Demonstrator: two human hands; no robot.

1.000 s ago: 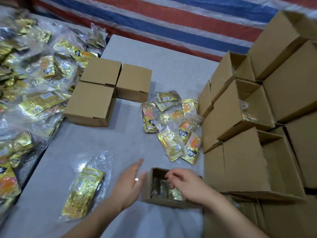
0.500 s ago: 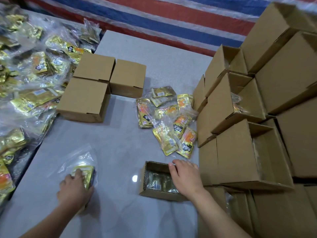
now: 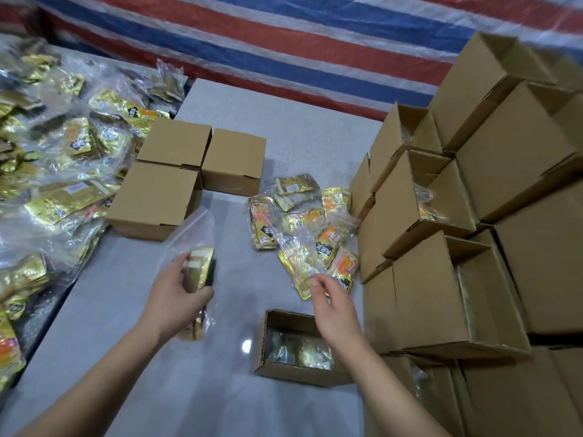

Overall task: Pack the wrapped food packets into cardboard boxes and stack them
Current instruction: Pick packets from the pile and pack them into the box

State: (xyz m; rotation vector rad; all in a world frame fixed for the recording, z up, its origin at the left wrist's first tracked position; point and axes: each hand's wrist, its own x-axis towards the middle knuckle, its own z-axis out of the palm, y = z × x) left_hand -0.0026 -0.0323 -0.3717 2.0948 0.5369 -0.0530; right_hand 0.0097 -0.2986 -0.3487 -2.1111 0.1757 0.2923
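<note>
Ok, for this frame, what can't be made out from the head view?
- Open box: its fill level, since the right hand and forearm cover one side.
- Wrapped packet: its printing, motion-blurred and covered by the gripping left hand.
- Three closed boxes: contents, behind shut flaps.
- Stacked boxes: how far the stack extends, cut by the right edge.
- Bagged packets: their count, lost in glare and overlap.

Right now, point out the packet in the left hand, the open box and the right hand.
packet [image 3: 199,269], head view, gold front above the fingers
open box [image 3: 284,320], head view, far inner wall
right hand [image 3: 334,310], head view, back of hand
</note>
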